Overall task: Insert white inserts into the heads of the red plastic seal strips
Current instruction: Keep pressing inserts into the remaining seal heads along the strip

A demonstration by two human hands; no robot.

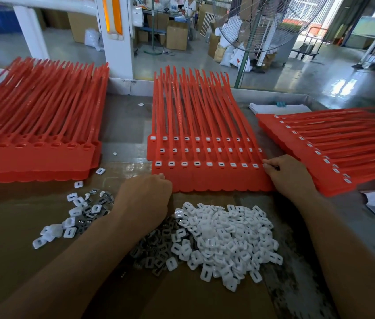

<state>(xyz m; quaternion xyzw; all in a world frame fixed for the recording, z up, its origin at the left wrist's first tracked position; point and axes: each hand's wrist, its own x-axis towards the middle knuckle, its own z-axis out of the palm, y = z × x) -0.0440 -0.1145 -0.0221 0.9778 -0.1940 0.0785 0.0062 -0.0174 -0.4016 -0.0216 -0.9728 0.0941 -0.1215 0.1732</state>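
A stack of red seal strips (pixel 204 155) lies in the middle of the table, three offset rows of heads all showing white inserts. My left hand (pixel 145 199) grips the near left corner of this stack. My right hand (pixel 290 173) grips its right edge, fingertips curled at the nearest row of heads. A heap of loose white inserts (pixel 225 238) lies on the cardboard between my forearms. A smaller scatter of white inserts (pixel 73 215) lies to the left.
A stack of red strips with empty heads (pixel 37 143) sits at the left. Another stack with filled heads (pixel 333 148) lies angled at the right. Grey metal clips (pixel 156 254) mix into the heap. A large fan (pixel 262 24) stands beyond the table.
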